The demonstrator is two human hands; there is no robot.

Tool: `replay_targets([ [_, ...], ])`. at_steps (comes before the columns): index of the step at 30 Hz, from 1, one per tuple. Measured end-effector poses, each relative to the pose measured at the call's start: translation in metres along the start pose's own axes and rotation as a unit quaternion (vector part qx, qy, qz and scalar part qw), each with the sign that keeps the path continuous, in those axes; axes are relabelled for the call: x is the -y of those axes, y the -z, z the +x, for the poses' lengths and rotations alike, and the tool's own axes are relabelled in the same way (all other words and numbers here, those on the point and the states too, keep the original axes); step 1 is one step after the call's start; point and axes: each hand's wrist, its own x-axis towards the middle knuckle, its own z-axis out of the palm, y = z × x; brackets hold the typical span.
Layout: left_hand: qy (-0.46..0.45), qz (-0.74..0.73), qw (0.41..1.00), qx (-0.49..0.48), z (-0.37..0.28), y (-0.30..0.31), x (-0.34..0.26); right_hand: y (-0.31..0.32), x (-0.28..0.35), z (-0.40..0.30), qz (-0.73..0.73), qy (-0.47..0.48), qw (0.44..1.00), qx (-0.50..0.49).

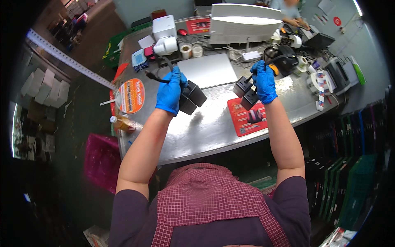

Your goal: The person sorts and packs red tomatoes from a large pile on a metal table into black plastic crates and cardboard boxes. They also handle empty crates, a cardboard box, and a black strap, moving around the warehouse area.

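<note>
Both hands wear blue gloves and are raised over a shiny metal-topped table (185,136). My left hand (169,91) grips short black cables whose black box-shaped power blocks (193,97) hang at its right side; a dark cable end (152,75) sticks out to the left. In my right hand (264,81) are more black cables, with two black blocks (245,91) dangling to its left. Those blocks hang above a red printed mat (247,120). A closed silver laptop or flat metal panel (206,69) lies between and beyond the hands.
A white monitor (245,26), a white label printer (165,31) and tape rolls (186,51) stand at the back. Left are a drink bottle (125,123), an orange round fan (132,95) and a magenta crate (103,162). Another person (288,12) works at far right.
</note>
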Motion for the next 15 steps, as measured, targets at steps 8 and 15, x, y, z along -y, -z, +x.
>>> replay_targets([
  [8,0.055,0.01,0.997,-0.052,0.031,0.053,0.038,-0.091,-0.19,0.048,-0.015,0.134,0.985,0.107],
  [15,0.073,-0.008,0.985,-0.153,0.052,0.12,0.075,-0.201,-0.154,-0.013,-0.113,0.067,0.986,0.105],
])
